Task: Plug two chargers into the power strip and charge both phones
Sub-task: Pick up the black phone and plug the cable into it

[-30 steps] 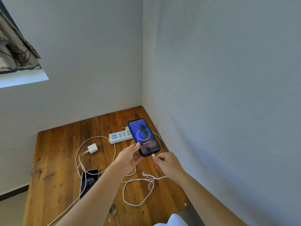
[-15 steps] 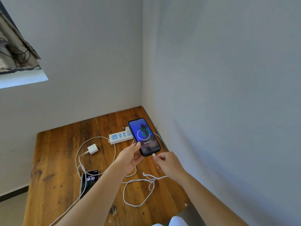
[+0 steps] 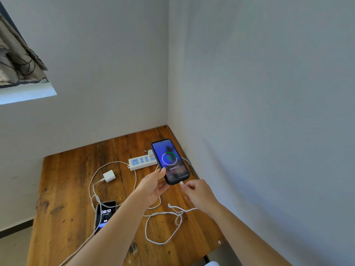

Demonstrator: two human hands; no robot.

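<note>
Two hands work: left hand (image 3: 151,186) grips the lit phone (image 3: 170,161), right hand (image 3: 197,192) pinches its cable plug (image 3: 181,182).

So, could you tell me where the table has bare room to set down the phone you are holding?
Bare wood lies along the table's left side, left of the loose charger, and at the back behind the power strip. The middle is crowded: cables loop between the second phone and the held phone.

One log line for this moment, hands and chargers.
left hand: holds phone, charging ring lit | right hand: pinches cable plug at its port | spare charger: unplugged on table
</note>
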